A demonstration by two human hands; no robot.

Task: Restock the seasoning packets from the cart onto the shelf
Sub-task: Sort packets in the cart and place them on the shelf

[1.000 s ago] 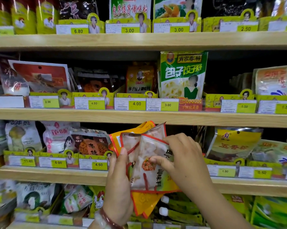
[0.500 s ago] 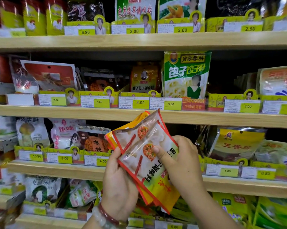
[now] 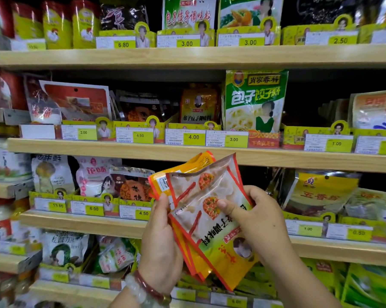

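A small stack of seasoning packets [image 3: 201, 210], red-edged with dumpling pictures and yellow-orange backs, is held tilted in front of the shelves. My left hand [image 3: 160, 245] grips the stack from the left edge, its thumb along the front. My right hand [image 3: 254, 221] pinches the front packet, thumb on its face and fingers behind. Behind and above the hands runs the wooden shelf [image 3: 125, 150], and a matching orange packet [image 3: 198, 105] stands on it above the 4.00 tag. The cart is out of view.
Wooden shelves carry rows of seasoning bags behind yellow price-tag holders. A tall green bag [image 3: 254, 101] stands right of the orange packet. A dark gap [image 3: 307, 107] lies to its right. A yellow five-spice bag [image 3: 316, 194] leans beside my right hand.
Both hands have raised the packet stack and tilted it to the left. The view has shifted slightly leftward across the shelves.
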